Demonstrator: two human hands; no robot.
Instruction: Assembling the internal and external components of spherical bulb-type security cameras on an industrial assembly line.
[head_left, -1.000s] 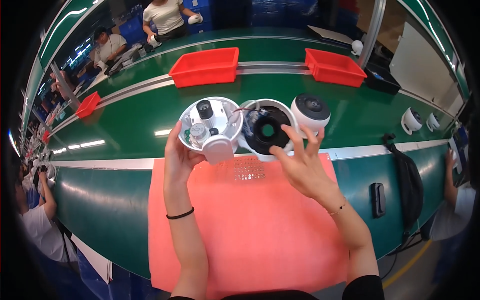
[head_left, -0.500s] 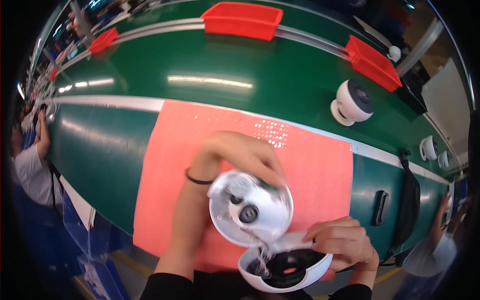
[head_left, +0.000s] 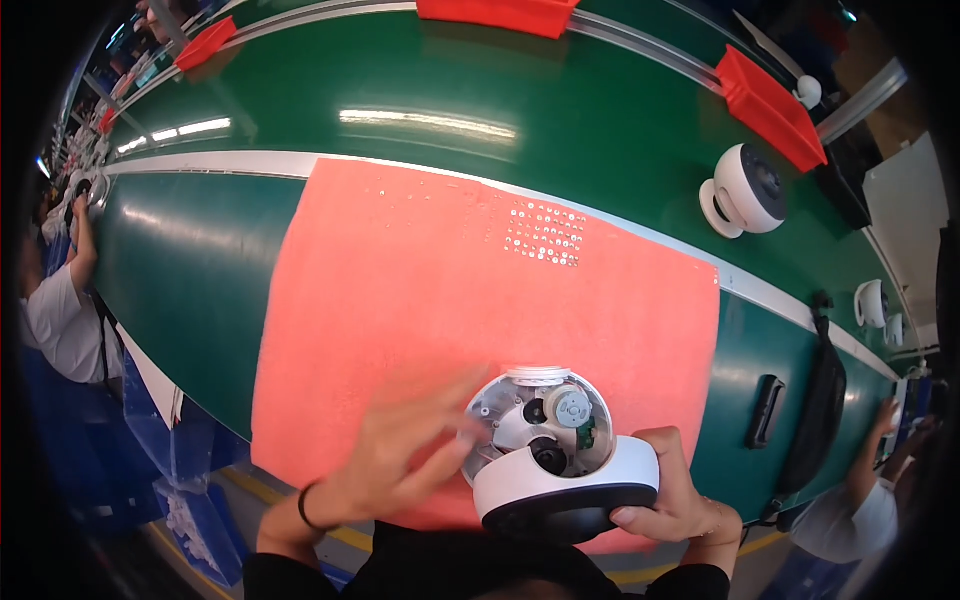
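Observation:
My right hand [head_left: 678, 505] grips the front shell [head_left: 550, 475] of a white camera housing from the right, thumb by its black face. Behind that shell, the round rear shell [head_left: 503, 437] rests on the pink mat with its open inside up. It shows a silver disc-shaped motor [head_left: 572, 408], dark round parts and a bit of green circuit board. My left hand [head_left: 395, 455], blurred by motion, is beside the rear shell's left rim with fingers apart and nothing seen in them. Whether its fingertips touch the rim I cannot tell.
Small screws [head_left: 545, 235] stand in rows on the pink mat [head_left: 350, 300]. A finished-looking white camera [head_left: 745, 195] stands on the green bench beyond. Red bins [head_left: 770, 110] line the back. A black tool [head_left: 765, 412] and black pouch [head_left: 818, 400] lie at right. People work on both sides.
The rear shell has been turned over and lowered to the mat behind the front shell. The front shell now has its black face toward me. My left hand has let go and moved left.

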